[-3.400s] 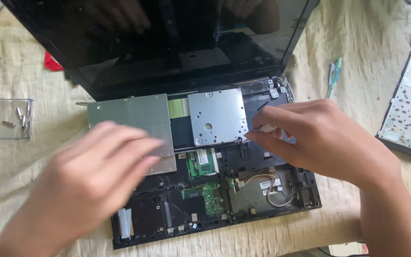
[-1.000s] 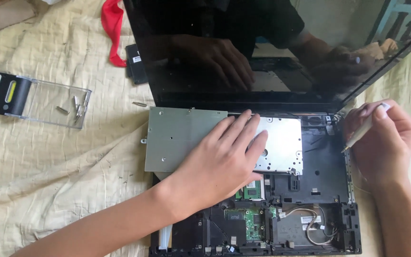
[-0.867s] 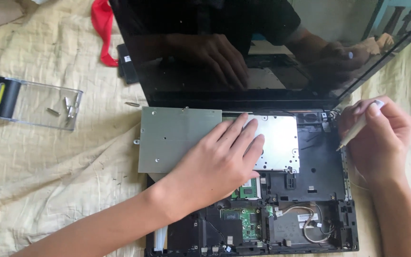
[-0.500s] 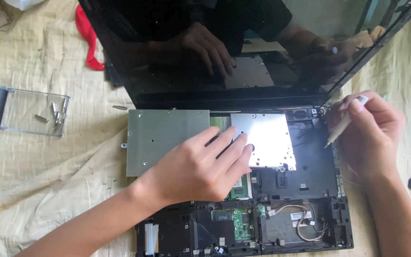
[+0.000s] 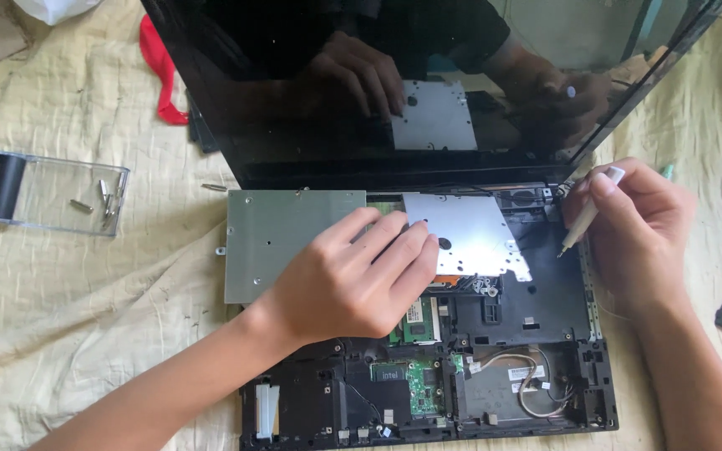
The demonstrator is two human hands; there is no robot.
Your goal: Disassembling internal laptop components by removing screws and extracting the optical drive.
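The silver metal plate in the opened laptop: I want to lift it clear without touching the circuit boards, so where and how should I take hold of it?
Probably by the silver metal plate's left edge, which overhangs the laptop base above the cloth. Come from the left with fingers under that free edge and thumb on top. Its right half lies under the left hand and beside the perforated plate.

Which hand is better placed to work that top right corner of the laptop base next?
Right. The right hand holds the screwdriver, tip down at that corner, while the left hand lies flat on the metal plate.

The silver metal plate point(image 5: 470, 238) now tilts under the left hand point(image 5: 353, 280).
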